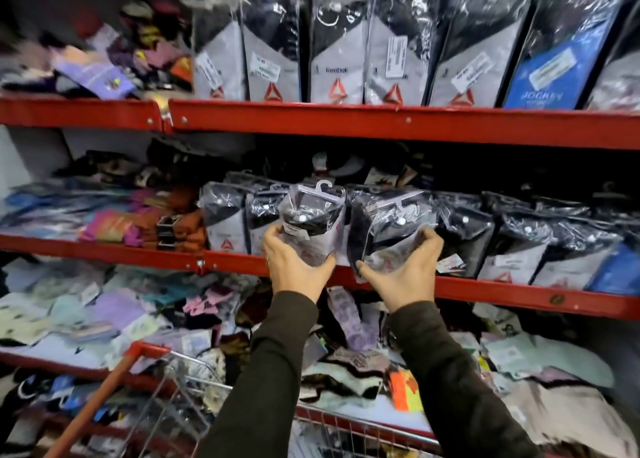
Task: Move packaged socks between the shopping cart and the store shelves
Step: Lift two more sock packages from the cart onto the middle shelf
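Fingers of the left hand [298,267] and right hand [401,270] each clasp a sock pack [310,222] upright at the middle shelf [519,293], probably to match the standing row.

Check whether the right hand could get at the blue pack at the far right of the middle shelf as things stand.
Probably not yet: the right hand is gripping a sock pack. The blue pack stands unblocked at the shelf front, so it looks reachable once freed.

Dark sleeves [460,381] and white back wall [24,152]
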Available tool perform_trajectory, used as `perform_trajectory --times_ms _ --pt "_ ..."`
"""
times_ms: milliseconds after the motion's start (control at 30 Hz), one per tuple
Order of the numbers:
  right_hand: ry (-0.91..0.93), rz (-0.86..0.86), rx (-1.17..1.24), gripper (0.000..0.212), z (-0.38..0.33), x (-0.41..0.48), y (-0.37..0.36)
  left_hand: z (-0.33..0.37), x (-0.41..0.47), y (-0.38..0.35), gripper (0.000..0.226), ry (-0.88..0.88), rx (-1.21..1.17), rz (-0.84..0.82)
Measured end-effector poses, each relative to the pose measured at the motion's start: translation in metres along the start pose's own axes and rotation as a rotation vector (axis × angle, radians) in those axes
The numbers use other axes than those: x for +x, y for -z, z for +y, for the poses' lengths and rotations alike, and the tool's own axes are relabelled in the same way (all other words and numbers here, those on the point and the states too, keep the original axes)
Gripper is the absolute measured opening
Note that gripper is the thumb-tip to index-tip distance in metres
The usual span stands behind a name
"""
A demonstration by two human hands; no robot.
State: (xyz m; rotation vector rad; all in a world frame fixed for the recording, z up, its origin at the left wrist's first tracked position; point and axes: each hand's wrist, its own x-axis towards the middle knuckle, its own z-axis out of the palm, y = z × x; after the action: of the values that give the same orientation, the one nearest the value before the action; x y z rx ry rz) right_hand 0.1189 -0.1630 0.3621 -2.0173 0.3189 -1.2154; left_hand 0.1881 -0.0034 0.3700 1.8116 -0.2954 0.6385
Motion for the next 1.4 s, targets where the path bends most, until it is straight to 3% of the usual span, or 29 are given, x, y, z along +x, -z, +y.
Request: perform_trajectory --times_ms 333,500,800,1000,1100,1233,1300,1400 --pt "0.011 0.087 -0.028 0.104 0.01 0.015 -0.059 -0.031 0.03 -0.032 0.098 0.084 -0.017 -0.005" --pt "-0.035 0.126 -0.333 0.106 0.013 0.012 -0.072 -0.032 0.035 -0.045 0.097 0.121 -0.024 0.008" --pt "-0.117 0.149 -0.218 0.102 0.009 0.009 -0.085 -0.025 0.032 -0.046 0.099 0.167 0.116 -0.079" --pt "-0.222 0.048 -0.368 0.085 0.01 -0.004 -0.08 -0.025 0.033 -0.032 0.089 0.175 0.215 -0.216" --pt "-0.255 0.084 -0.317 0.074 0.007 -0.005 -0.068 -0.026 0.028 -0.022 0.088 0.183 0.244 -0.199" --pt "-0.037 0.181 -0.172 0.078 -0.007 0.006 -0.046 -0.019 0.027 -0.013 0.099 -0.206 0.419 -0.099" --pt "0.188 0.087 -0.208 0.082 -0.019 0.022 -0.038 -0.012 0.042 -0.011 0.104 -0.426 0.588 -0.155" --pt "0.447 -0.179 -0.501 0.094 -0.036 0.054 -0.037 0.001 0.068 -0.016 0.11 -0.565 0.868 -0.352"
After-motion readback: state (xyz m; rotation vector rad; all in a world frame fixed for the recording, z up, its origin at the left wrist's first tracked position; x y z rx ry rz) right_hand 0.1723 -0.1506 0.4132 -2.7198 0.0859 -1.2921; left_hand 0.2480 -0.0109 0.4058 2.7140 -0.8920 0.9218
